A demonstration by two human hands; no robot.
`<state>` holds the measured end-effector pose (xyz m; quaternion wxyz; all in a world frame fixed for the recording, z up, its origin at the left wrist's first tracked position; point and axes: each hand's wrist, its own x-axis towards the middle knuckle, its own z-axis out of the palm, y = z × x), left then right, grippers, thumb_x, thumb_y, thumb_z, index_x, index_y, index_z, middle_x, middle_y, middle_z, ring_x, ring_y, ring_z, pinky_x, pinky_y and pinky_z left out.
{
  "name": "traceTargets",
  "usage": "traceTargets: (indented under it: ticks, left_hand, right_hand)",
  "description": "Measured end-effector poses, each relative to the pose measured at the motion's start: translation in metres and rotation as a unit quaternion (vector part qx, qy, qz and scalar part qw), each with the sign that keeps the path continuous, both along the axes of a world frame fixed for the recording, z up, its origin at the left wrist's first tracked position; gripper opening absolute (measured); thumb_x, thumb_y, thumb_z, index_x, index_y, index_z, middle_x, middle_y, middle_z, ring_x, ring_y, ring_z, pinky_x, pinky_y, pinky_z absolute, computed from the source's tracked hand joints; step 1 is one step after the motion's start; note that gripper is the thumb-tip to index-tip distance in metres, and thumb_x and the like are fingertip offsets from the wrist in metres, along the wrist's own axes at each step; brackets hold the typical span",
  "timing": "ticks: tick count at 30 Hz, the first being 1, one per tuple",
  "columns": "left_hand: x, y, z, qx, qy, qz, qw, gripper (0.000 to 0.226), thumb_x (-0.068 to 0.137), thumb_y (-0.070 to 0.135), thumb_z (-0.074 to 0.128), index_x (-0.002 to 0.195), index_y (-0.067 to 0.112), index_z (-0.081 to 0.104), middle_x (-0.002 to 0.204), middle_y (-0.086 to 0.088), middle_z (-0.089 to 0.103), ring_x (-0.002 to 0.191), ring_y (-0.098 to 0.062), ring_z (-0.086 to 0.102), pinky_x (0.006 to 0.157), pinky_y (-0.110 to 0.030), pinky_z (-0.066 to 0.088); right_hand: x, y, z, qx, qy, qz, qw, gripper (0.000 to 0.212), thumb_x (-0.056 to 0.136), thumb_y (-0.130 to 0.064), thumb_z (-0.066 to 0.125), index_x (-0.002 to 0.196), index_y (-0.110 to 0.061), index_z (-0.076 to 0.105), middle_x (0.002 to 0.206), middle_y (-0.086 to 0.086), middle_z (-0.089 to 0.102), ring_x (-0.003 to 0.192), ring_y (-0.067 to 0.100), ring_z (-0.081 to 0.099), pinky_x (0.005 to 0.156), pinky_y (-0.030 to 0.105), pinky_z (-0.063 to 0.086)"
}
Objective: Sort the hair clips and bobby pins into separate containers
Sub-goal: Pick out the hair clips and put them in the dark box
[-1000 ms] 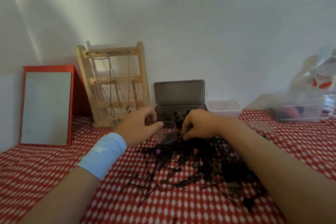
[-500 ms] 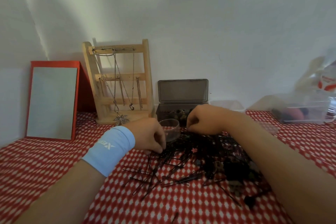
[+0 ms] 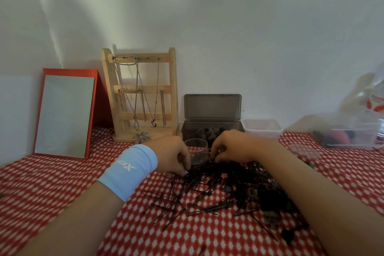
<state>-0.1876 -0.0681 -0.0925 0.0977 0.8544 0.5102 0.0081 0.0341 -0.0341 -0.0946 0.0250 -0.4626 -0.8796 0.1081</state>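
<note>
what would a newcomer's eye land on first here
Probably the dark tangle of bobby pins and hair clips spread mid-table on the red-and-white checked cloth, with the left hand and right hand at its far edge, either side of a small clear cup. After that, the wooden stand hung with chains and the red-framed mirror at the back left.

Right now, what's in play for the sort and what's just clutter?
In play: pile of pins and clips, clear cup, grey lidded box, left hand, right hand.
Lying about: red-framed mirror, wooden necklace stand, clear bin at right.
</note>
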Motion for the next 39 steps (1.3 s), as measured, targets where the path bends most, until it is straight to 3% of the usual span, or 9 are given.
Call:
traceTargets:
  ticks: [4, 9, 13, 17, 22, 30, 34, 36, 39]
  left_hand:
    - [-0.002, -0.001, 0.003, -0.023, -0.015, 0.010, 1.000, 0.004, 0.085, 0.028, 0.075, 0.085, 0.032, 0.073, 0.083, 0.021, 0.066, 0.070, -0.011, 0.072, 0.071, -0.018, 0.049]
    - [-0.006, -0.008, 0.018, -0.043, -0.053, 0.013, 0.998, 0.004, 0.089, 0.028, 0.070, 0.093, 0.025, 0.070, 0.096, 0.013, 0.071, 0.061, -0.006, 0.072, 0.085, -0.034, 0.055]
    - [-0.009, -0.014, 0.028, -0.061, -0.107, 0.016, 0.992, 0.005, 0.092, 0.023, 0.064, 0.097, 0.023, 0.064, 0.092, 0.006, 0.074, 0.064, -0.011, 0.072, 0.084, -0.031, 0.056]
    - [-0.006, -0.006, 0.020, 0.064, -0.233, 0.035, 0.970, 0.008, 0.093, 0.023, 0.062, 0.097, 0.028, 0.066, 0.088, 0.011, 0.069, 0.076, -0.004, 0.065, 0.073, -0.022, 0.052]
    - [0.000, 0.009, -0.019, 0.164, -0.212, 0.088, 0.959, 0.018, 0.093, 0.037, 0.062, 0.110, 0.039, 0.064, 0.096, 0.023, 0.060, 0.091, -0.003, 0.056, 0.084, -0.030, 0.051]
    - [0.006, 0.009, -0.040, 0.133, -0.260, 0.073, 0.954, 0.041, 0.090, 0.045, 0.062, 0.127, 0.027, 0.057, 0.120, 0.010, 0.053, 0.104, -0.003, 0.056, 0.087, -0.017, 0.043]
    - [0.006, 0.011, -0.042, 0.152, -0.258, 0.065, 0.952, 0.045, 0.090, 0.044, 0.063, 0.131, 0.028, 0.055, 0.125, 0.011, 0.054, 0.111, -0.005, 0.053, 0.097, -0.027, 0.046]
    - [0.009, 0.009, -0.039, 0.216, -0.223, 0.054, 0.949, 0.045, 0.087, 0.050, 0.061, 0.126, 0.029, 0.057, 0.121, 0.013, 0.057, 0.113, -0.006, 0.048, 0.099, -0.029, 0.041]
    - [0.021, 0.001, -0.029, 0.277, -0.246, 0.052, 0.927, 0.044, 0.076, 0.065, 0.061, 0.105, 0.032, 0.061, 0.098, 0.019, 0.061, 0.094, -0.001, 0.052, 0.085, -0.026, 0.045]
  right_hand:
    - [0.001, 0.001, -0.002, 0.024, 0.031, -0.007, 0.999, 0.010, 0.092, -0.029, 0.069, 0.100, -0.028, 0.075, 0.087, -0.025, 0.059, 0.081, -0.006, 0.056, 0.070, 0.010, 0.041]
    - [0.004, -0.001, 0.009, 0.043, 0.081, -0.035, 0.995, 0.004, 0.087, -0.026, 0.070, 0.090, -0.028, 0.073, 0.090, -0.017, 0.068, 0.084, -0.003, 0.062, 0.072, 0.014, 0.047]
    - [0.002, -0.001, 0.007, 0.027, 0.050, -0.057, 0.997, 0.016, 0.091, -0.032, 0.061, 0.090, -0.017, 0.068, 0.092, -0.001, 0.067, 0.086, 0.017, 0.064, 0.077, 0.035, 0.054]
    - [-0.001, 0.000, 0.003, 0.014, 0.021, -0.073, 0.997, 0.032, 0.104, -0.037, 0.042, 0.084, -0.017, 0.056, 0.088, 0.000, 0.059, 0.082, 0.019, 0.055, 0.072, 0.035, 0.042]
    - [-0.004, -0.004, 0.004, 0.003, 0.019, -0.071, 0.997, 0.039, 0.108, -0.045, 0.029, 0.091, -0.021, 0.055, 0.096, -0.002, 0.056, 0.092, 0.016, 0.052, 0.083, 0.028, 0.035]
    - [-0.001, 0.002, 0.002, 0.041, 0.148, -0.069, 0.986, 0.026, 0.098, -0.047, 0.057, 0.080, -0.028, 0.057, 0.081, -0.008, 0.063, 0.076, 0.007, 0.058, 0.065, 0.026, 0.041]
    - [-0.002, -0.001, 0.005, 0.025, 0.218, -0.063, 0.974, 0.015, 0.089, -0.034, 0.074, 0.082, -0.024, 0.066, 0.071, -0.009, 0.067, 0.060, 0.005, 0.061, 0.060, 0.018, 0.047]
    - [-0.004, -0.004, 0.007, -0.004, 0.270, -0.069, 0.960, 0.015, 0.089, -0.029, 0.075, 0.082, -0.020, 0.066, 0.062, -0.008, 0.066, 0.050, 0.008, 0.058, 0.051, 0.017, 0.046]
    - [-0.009, -0.009, 0.009, -0.042, 0.351, -0.084, 0.932, 0.016, 0.092, -0.024, 0.073, 0.085, -0.012, 0.064, 0.055, -0.001, 0.063, 0.040, 0.011, 0.051, 0.041, 0.021, 0.042]
